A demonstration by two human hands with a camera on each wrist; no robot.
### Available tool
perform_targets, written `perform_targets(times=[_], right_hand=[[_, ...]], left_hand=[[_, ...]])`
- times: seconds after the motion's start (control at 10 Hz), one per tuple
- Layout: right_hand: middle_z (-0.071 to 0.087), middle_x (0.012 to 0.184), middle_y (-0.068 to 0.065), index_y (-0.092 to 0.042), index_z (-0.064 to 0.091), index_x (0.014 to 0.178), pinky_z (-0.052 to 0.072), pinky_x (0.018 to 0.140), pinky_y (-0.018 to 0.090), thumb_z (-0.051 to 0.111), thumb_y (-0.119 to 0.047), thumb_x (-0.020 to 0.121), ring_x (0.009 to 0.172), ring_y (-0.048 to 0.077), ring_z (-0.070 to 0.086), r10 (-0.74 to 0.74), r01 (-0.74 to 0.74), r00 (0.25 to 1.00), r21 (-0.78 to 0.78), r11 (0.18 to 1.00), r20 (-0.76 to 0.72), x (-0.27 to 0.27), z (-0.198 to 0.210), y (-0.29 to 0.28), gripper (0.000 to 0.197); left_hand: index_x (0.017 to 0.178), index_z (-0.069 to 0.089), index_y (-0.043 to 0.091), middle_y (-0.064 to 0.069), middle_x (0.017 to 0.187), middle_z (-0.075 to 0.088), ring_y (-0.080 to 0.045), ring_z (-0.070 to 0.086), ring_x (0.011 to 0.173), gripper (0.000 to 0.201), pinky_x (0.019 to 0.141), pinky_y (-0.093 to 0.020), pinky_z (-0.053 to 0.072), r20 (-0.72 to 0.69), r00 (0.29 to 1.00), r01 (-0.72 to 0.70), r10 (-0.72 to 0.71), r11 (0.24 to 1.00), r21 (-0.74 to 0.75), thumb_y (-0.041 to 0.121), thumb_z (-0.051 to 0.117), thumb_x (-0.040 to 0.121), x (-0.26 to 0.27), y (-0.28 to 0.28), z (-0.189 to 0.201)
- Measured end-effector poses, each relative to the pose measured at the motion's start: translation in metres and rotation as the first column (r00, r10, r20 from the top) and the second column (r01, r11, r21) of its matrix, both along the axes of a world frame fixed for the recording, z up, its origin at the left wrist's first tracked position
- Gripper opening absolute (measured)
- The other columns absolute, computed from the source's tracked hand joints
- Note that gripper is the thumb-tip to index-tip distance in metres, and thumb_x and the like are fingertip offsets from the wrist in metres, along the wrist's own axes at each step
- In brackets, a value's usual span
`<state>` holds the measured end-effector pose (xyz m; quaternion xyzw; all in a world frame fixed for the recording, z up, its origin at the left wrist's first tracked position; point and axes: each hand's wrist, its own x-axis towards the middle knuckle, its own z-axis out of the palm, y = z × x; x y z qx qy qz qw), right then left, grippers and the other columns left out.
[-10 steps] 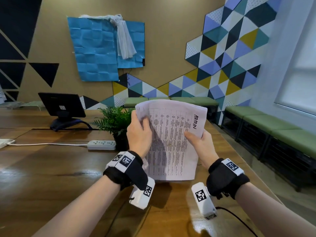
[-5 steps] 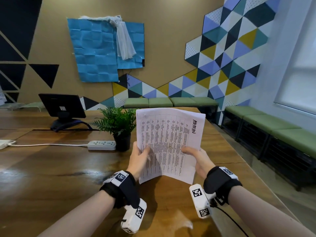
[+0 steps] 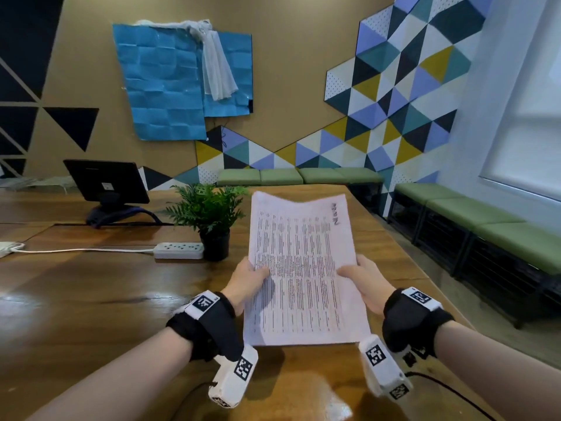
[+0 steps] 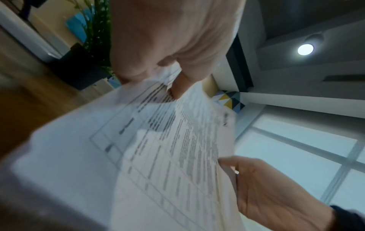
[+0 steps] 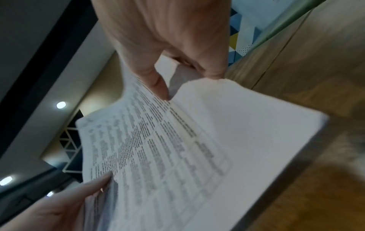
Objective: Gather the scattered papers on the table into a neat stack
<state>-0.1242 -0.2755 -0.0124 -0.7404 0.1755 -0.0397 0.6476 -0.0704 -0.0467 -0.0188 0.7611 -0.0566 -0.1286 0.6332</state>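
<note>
A stack of white printed papers is tilted low over the wooden table, its near edge close to the tabletop. My left hand grips the stack's left edge, thumb on the printed face. My right hand grips the right edge the same way. In the left wrist view my left hand pinches the sheets, and the right hand shows at the far edge. In the right wrist view my right hand pinches the stack with thumb on top.
A potted plant and a white power strip sit just left of the papers. A dark monitor stands at the back left. The table's right edge runs close by my right hand, with green benches beyond.
The stack has come down from upright in front of me to a low tilt over the table. Both hands slid from its upper part to the middle of its side edges.
</note>
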Motion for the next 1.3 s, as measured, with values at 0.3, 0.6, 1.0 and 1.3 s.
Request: perform_targets(times=[0.3, 0.6, 1.0, 1.3], right_hand=[[0.051, 0.133, 0.021, 0.004, 0.035, 0.138, 0.046, 0.100, 0.049, 0.035, -0.001, 0.093, 0.116, 0.038, 0.054, -0.022, -0.100, 0.918, -0.284, 0.954, -0.396, -0.016, -0.065, -0.003, 0.046], [0.054, 0.087, 0.010, -0.001, 0.047, 0.102, 0.036, 0.048, 0.024, 0.044, -0.011, 0.090, 0.077, 0.026, 0.053, -0.058, -0.240, 0.871, -0.524, 0.817, -0.488, -0.020, -0.046, 0.002, 0.015], [0.064, 0.118, 0.021, 0.004, 0.061, 0.115, 0.054, 0.087, 0.040, 0.037, -0.008, 0.090, 0.109, 0.035, 0.062, -0.125, -0.186, 0.835, -0.488, 0.853, -0.536, -0.011, -0.044, 0.002, 0.036], [0.038, 0.144, 0.020, -0.002, 0.042, 0.132, 0.050, 0.068, 0.032, 0.039, -0.019, 0.092, 0.110, 0.032, 0.056, -0.112, -0.231, 0.860, -0.575, 0.785, -0.498, -0.015, -0.037, 0.002, 0.044]], left_hand=[[0.130, 0.050, -0.007, -0.019, 0.136, 0.055, -0.033, 0.057, 0.119, 0.040, 0.095, -0.043, 0.051, -0.408, 0.906, 0.223, -0.117, 0.949, 0.222, -0.010, 0.037, 0.093, -0.022, 0.000, -0.035], [0.142, 0.038, 0.010, -0.010, 0.148, 0.041, -0.028, 0.041, 0.133, 0.053, 0.098, -0.041, 0.043, -0.375, 0.927, 0.148, 0.002, 0.917, 0.370, 0.021, 0.056, 0.093, -0.026, 0.003, -0.009], [0.135, 0.043, 0.010, -0.016, 0.128, 0.054, -0.029, 0.046, 0.125, 0.041, 0.097, -0.047, 0.044, -0.446, 0.895, 0.107, 0.008, 0.967, 0.233, 0.017, 0.049, 0.095, -0.030, 0.002, 0.006], [0.152, 0.016, 0.006, -0.011, 0.161, 0.017, -0.030, 0.018, 0.148, 0.067, 0.117, -0.041, 0.020, -0.297, 0.947, -0.028, 0.123, 0.952, 0.304, 0.028, 0.047, 0.098, -0.035, -0.007, 0.010]])
